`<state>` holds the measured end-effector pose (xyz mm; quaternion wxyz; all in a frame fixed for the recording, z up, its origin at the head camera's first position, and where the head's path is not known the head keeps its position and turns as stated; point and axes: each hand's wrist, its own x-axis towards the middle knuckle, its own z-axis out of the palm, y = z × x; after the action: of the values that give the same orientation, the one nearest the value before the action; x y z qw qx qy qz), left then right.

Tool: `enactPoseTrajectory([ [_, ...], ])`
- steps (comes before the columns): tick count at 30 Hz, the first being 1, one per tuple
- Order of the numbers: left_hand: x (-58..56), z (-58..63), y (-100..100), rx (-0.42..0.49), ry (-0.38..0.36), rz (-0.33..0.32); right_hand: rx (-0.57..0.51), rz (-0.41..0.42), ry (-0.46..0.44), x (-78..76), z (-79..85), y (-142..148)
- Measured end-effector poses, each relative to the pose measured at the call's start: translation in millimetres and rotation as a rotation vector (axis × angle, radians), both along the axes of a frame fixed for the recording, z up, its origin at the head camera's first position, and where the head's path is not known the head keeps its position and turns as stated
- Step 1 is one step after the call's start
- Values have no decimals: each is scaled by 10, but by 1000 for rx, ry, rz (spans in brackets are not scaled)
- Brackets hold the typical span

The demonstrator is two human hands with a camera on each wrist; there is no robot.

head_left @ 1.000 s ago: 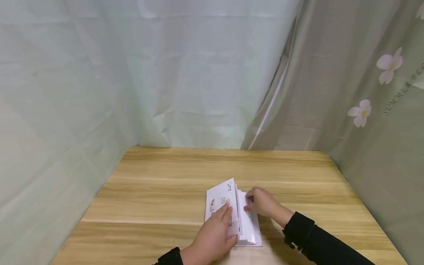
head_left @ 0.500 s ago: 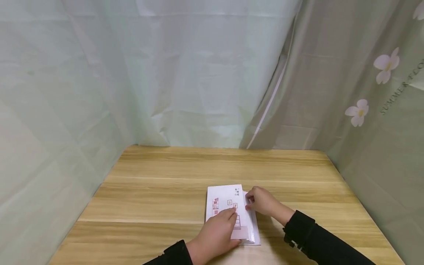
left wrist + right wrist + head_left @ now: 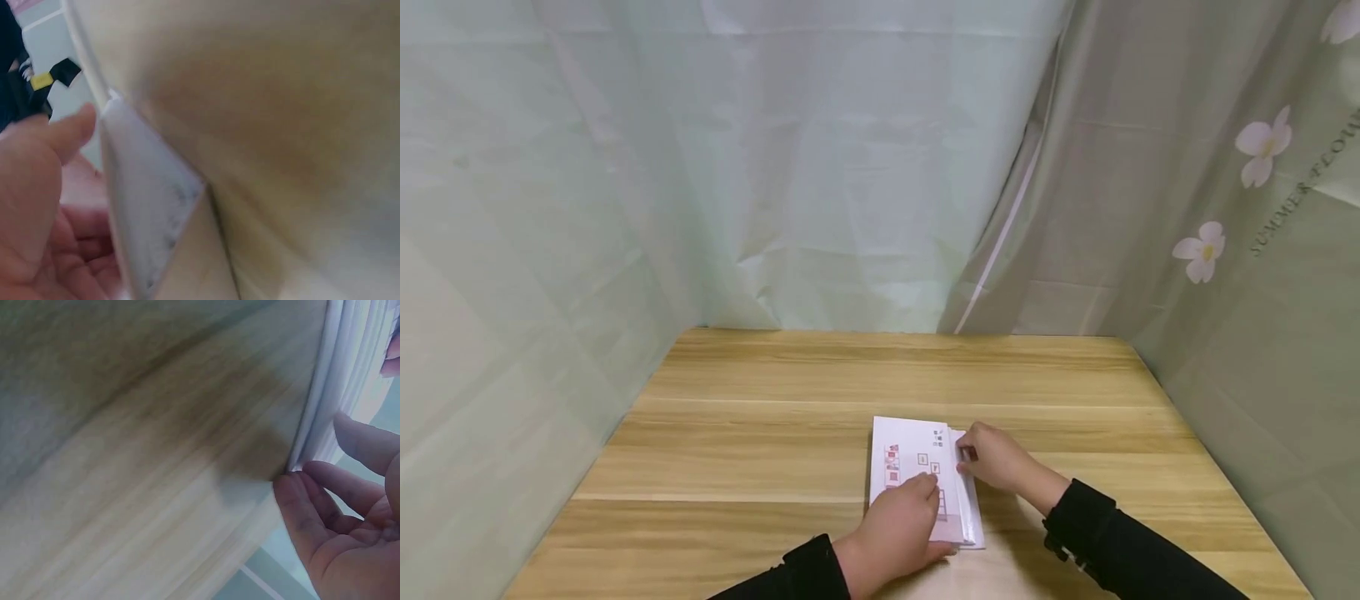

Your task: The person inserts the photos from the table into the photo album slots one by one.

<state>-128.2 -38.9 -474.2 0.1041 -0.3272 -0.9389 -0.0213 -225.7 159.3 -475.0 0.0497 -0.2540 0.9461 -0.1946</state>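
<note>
A white book (image 3: 906,437) with small red pictures, outlined boxes and dark lettering on its cover lies near the front of the table. Its upper part covers most of the pages, which show as a strip (image 3: 970,508) along the right. My left hand (image 3: 898,517) lies over the lower cover, thumb at the bottom edge; the left wrist view has its fingers curled beside the book (image 3: 140,181). At the right edge my right hand (image 3: 996,457) pinches the book with bent fingers. In the right wrist view, the fingertips (image 3: 290,487) touch a corner of the page stack (image 3: 344,375).
The wood-grain table (image 3: 737,417) reaches back to a pale curtain (image 3: 835,208). Curtain cloth also hangs at both sides, with printed flowers (image 3: 1201,252) on the right. Dark sleeves (image 3: 1120,542) cover both forearms.
The left hand has brought the raised upper part of the book down to the right, so the cover lies flatter over the pages. The right hand has stayed at the right edge.
</note>
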Motion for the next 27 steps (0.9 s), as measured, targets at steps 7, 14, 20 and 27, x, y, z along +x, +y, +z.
enactPoseTrajectory([
  [7, -101, 88, -98, -41, -49, -57, 34, 85, 50, 81, 27, 28],
  [14, -161, 34, -235, 59, -143, -86, 69, 46, -14, 344, 11, -17],
  [20, -118, 13, -409, 221, -279, 132, 65, -12, -95, 559, -17, -69],
  [27, -64, 24, -514, 515, -437, 280, 40, -3, -127, 652, -15, -92],
])
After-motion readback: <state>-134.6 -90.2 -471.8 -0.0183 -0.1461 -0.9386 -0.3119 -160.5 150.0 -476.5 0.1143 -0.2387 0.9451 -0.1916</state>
